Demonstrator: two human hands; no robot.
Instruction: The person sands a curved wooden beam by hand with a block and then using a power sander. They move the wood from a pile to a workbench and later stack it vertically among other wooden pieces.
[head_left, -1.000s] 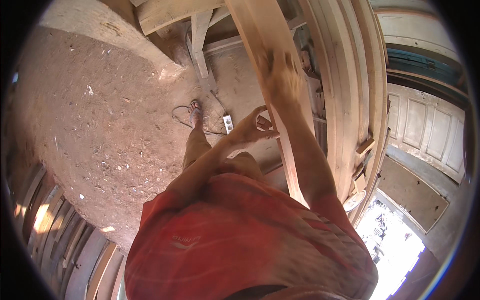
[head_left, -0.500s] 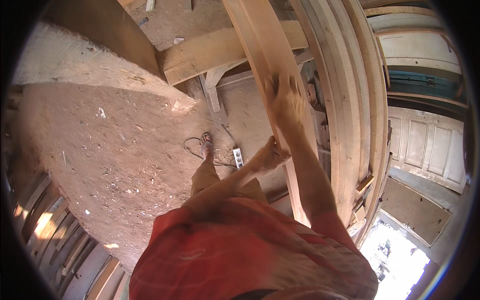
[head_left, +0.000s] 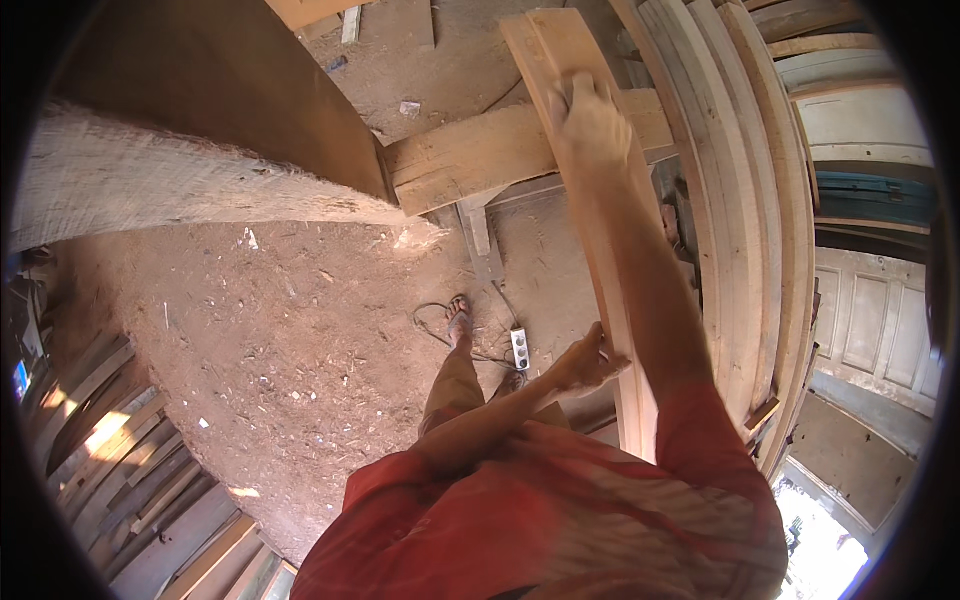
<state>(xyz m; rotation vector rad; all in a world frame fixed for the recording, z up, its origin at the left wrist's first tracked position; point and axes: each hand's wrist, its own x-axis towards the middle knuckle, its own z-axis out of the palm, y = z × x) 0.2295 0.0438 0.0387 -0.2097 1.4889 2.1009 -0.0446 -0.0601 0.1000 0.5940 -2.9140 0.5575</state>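
Note:
A long, pale reddish-brown wooden plank runs away from my body, with a shallow lengthwise step along its face. My right hand presses on its top near the far end, the fingers bent and closed. Whatever may be under those fingers is hidden. Lower down, at the plank's left edge, my left hand grips the side, its fingers curled against the wood. A thick wooden crossbeam passes beneath the plank's far part.
Several long boards stand side by side right of the plank. A huge timber juts in at upper left. On the dusty floor lies a white power strip with its cable near my feet. Stacked planks line the lower left.
My right hand has slid farther along the plank, toward its far end. My left hand stays at the left edge. The view has shifted, and the plank's far end now shows.

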